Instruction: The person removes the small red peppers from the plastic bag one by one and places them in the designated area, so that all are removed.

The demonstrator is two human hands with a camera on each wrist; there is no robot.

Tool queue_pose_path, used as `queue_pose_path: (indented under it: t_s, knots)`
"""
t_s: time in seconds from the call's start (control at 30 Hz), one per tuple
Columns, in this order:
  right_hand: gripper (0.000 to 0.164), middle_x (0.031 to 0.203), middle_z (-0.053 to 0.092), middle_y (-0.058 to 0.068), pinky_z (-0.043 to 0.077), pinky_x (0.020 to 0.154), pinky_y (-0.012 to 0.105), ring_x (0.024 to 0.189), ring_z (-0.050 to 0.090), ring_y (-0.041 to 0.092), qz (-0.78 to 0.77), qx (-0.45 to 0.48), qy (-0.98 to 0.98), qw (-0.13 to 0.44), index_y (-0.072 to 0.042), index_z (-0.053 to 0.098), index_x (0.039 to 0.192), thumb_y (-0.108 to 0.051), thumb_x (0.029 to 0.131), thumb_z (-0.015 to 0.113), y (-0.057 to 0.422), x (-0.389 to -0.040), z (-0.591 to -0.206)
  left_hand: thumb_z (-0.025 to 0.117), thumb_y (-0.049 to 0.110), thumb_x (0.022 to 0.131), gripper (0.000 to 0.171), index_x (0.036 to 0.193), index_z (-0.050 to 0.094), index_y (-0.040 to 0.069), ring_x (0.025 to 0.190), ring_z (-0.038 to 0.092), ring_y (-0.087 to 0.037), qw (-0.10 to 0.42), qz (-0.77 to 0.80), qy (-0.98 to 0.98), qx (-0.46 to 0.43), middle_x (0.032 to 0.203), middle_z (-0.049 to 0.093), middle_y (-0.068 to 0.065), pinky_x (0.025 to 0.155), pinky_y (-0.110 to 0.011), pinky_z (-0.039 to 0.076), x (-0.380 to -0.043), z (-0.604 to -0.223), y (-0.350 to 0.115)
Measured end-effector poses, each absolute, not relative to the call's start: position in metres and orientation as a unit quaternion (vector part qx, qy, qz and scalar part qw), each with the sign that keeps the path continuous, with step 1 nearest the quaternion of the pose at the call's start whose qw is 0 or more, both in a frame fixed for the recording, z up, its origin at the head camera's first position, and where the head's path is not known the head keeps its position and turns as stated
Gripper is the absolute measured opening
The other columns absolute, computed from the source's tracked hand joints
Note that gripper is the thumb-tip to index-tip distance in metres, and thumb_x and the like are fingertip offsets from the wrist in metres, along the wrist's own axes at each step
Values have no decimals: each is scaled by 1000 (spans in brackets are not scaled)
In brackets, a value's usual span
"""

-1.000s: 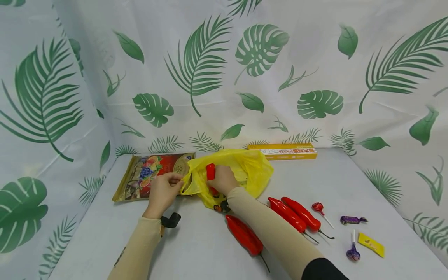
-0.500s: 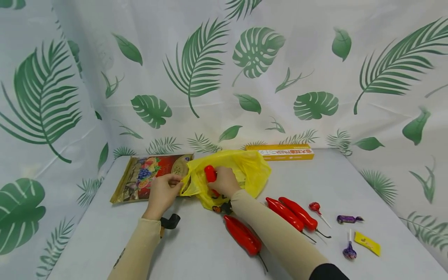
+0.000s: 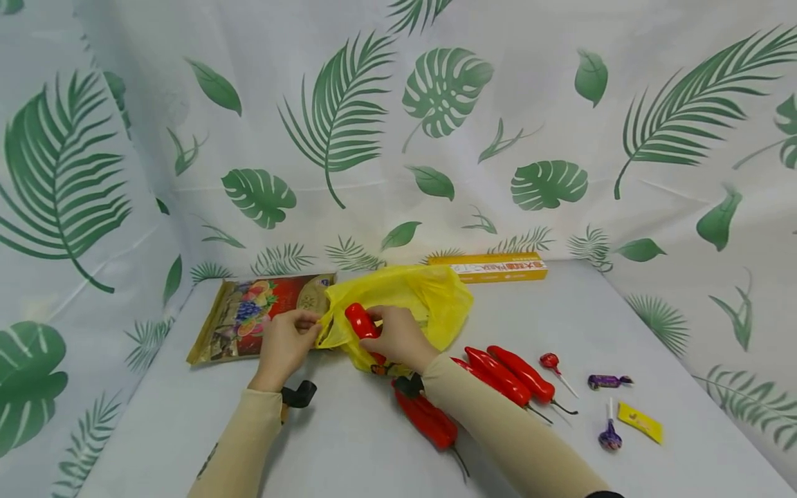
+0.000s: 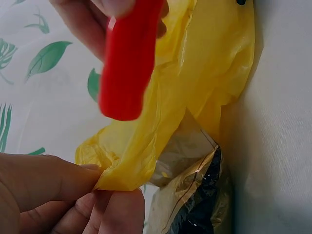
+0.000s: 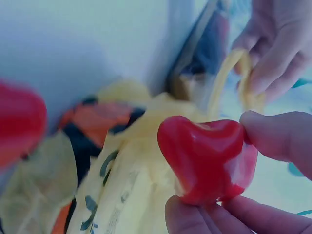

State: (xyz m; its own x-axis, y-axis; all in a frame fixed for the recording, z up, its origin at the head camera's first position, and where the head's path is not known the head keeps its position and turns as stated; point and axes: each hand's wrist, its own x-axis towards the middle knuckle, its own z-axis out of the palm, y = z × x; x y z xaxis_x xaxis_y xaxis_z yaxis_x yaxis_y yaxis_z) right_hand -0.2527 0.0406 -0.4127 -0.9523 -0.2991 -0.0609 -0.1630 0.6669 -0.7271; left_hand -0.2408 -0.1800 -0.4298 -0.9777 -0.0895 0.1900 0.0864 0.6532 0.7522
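Note:
My left hand (image 3: 286, 346) pinches the rim of a yellow plastic bag (image 3: 451, 304) between thumb and fingers, pulling its mouth toward the left. Over the bag's mouth, my right hand (image 3: 398, 335) grips a glossy red pepper (image 3: 358, 318) with a blunt end. In the right wrist view, the pepper (image 5: 202, 161) shows a lobed end, with the thumb at one side and the fingers below. The left wrist view has the pepper (image 4: 129, 63) hanging above the pinched bag edge (image 4: 124, 170). Its lower part is hidden by the hand and bag in the head view.
A fruit-printed pack (image 3: 268, 311) lies left of the bag, an orange box (image 3: 492, 270) behind. Long red peppers lie in front (image 3: 429, 418) and at the right (image 3: 501, 373). Farther right are a red lollipop (image 3: 551, 361), purple lollipop (image 3: 610, 437), purple candy (image 3: 607, 381) and yellow packet (image 3: 641, 422).
The red pepper has tilted, its upper end swinging left toward the bag's left rim. My right forearm has shifted, uncovering another pepper at the right. My left hand keeps its pinch on the bag.

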Motion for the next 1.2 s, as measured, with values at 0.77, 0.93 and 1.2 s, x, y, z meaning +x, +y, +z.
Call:
queue_pose_path:
  t_s: [0.77, 0.93, 1.2]
  knots:
    - [62, 118, 71, -2, 58, 84, 26, 95, 60, 9, -314, -204, 919, 123, -14, 66, 137, -26, 81, 89, 74, -151, -422, 72, 16, 96, 19, 111, 78, 5, 80, 71, -21, 90, -414, -906, 4, 100, 78, -15, 63, -27, 56, -239, -426, -182]
    - [63, 127, 71, 4, 62, 87, 34, 104, 64, 14, -267, -200, 935, 120, -13, 67, 135, -29, 80, 89, 78, -132, -428, 72, 15, 96, 19, 110, 78, 4, 79, 71, -21, 96, -414, -905, -2, 99, 78, -16, 63, -26, 55, -239, -426, -184]
    - [67, 131, 69, 7, 64, 86, 42, 111, 65, 21, -252, -161, 947, 114, -11, 66, 136, -31, 77, 91, 82, -116, -435, 73, 16, 96, 19, 110, 79, 5, 79, 72, -22, 100, -413, -905, -4, 99, 79, -15, 63, -26, 56, -241, -426, -183]
